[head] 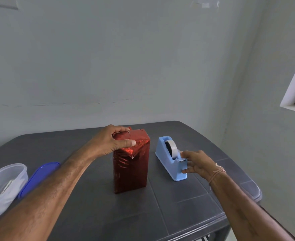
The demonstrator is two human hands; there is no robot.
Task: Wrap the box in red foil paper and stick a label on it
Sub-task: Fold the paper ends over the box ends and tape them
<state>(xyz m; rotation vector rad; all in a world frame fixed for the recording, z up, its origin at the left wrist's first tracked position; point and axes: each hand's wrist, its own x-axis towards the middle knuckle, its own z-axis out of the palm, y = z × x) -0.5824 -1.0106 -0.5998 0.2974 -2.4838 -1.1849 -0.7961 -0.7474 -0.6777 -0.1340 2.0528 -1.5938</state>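
A tall box (131,169) wrapped in red foil paper stands upright in the middle of the dark table (186,202). My left hand (112,141) grips its top, thumb pressing the folded foil on the near face, fingers curled over the far edge. To the right sits a light blue tape dispenser (169,162) with a roll of tape. My right hand (197,162) is at the dispenser's front cutter end, fingers touching it; whether they pinch the tape end I cannot tell. No label is in view.
A clear plastic container (4,186) and its blue lid (37,178) lie at the table's left edge. Another clear lid (254,190) sits at the right edge. Grey walls stand behind and to the right.
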